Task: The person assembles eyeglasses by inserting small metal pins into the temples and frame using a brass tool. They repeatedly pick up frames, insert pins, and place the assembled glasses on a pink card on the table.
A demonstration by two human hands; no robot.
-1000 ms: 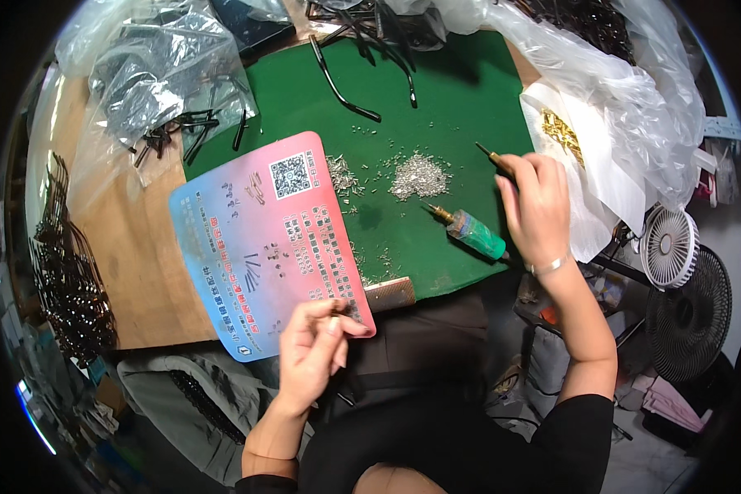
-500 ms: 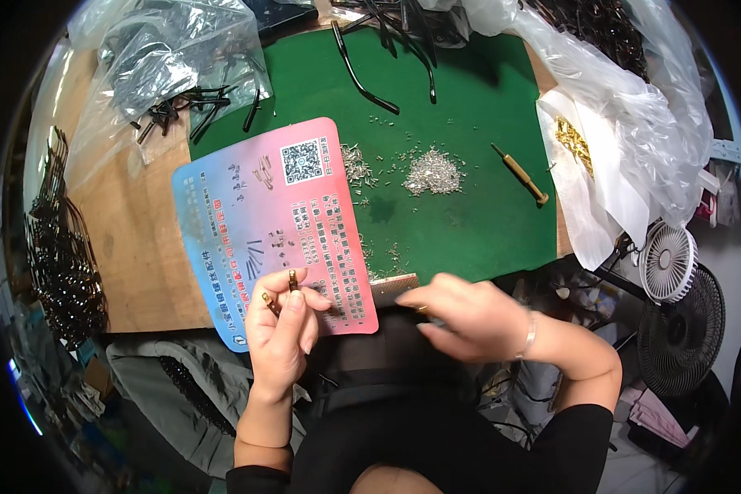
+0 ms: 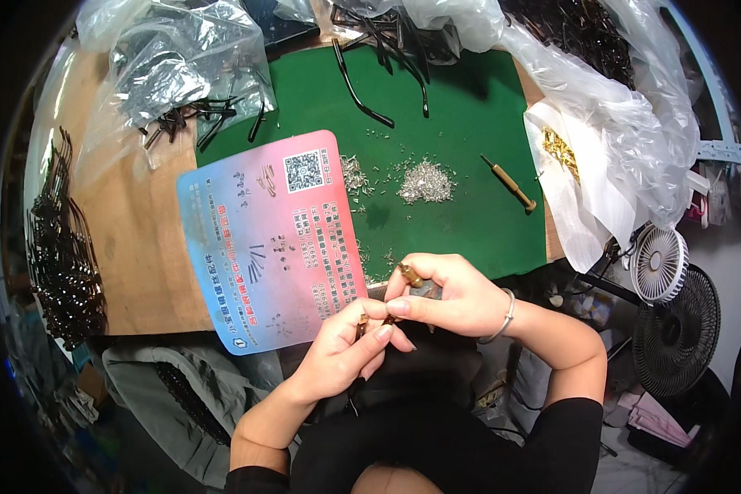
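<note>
Both my hands meet at the near edge of the table. My left hand (image 3: 347, 350) is closed, with small shiny brown-and-gold pieces (image 3: 361, 324) between its fingers; their kind is too small to tell. My right hand (image 3: 453, 298) is curled round a brass-coloured tool (image 3: 409, 275) with a grey part showing at the palm. Its fingertips touch those of my left hand, and the tool's working end is hidden. Beyond them a pile of tiny silver screws (image 3: 426, 181) lies on the green mat (image 3: 477, 239). A blue-and-pink printed sheet (image 3: 263, 247) lies left of the screws.
A brass-handled screwdriver (image 3: 510, 184) rests on the mat's right side. Gold pieces (image 3: 561, 152) sit on white paper at the right. Black glasses temples (image 3: 361, 86) lie at the back, and clear bags (image 3: 181, 58) at the back left. Dark temples (image 3: 62, 263) are heaped at the left edge.
My right hand has moved left and my left hand right, so they now meet. The tool in my right hand has come into clearer view.
</note>
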